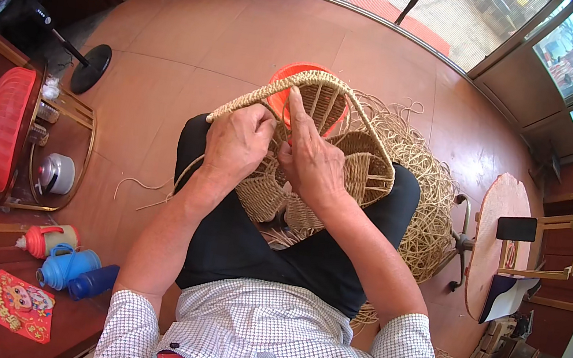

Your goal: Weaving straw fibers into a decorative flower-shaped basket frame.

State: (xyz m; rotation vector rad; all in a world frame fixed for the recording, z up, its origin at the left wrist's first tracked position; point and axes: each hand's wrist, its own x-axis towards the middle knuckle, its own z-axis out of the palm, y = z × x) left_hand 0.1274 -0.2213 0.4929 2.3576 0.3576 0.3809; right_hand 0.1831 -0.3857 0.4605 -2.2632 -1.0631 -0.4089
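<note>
An unfinished-looking woven cord basket (260, 197) rests tilted between my knees, with a thick wrapped rim and open gaps between its upright strands. My left hand (238, 138) is closed in a pinch at the rim's left side, apparently on a strand of cord; the fingertips are partly hidden. From near that hand a loose cord (186, 173) trails down to the floor. My right hand (315, 160) reaches into the basket's opening, its index finger stretched up to the far rim and its other fingers curled about the strands. What those curled fingers grip is mostly hidden.
Behind the basket stands an orange-red bucket (295, 71). A big heap of loose cord (430, 208) lies on the floor at right, beside a round-topped stool (496, 240). At left are a fan base (91, 68), a glass-sided stand (87, 149) and several flasks (69, 269).
</note>
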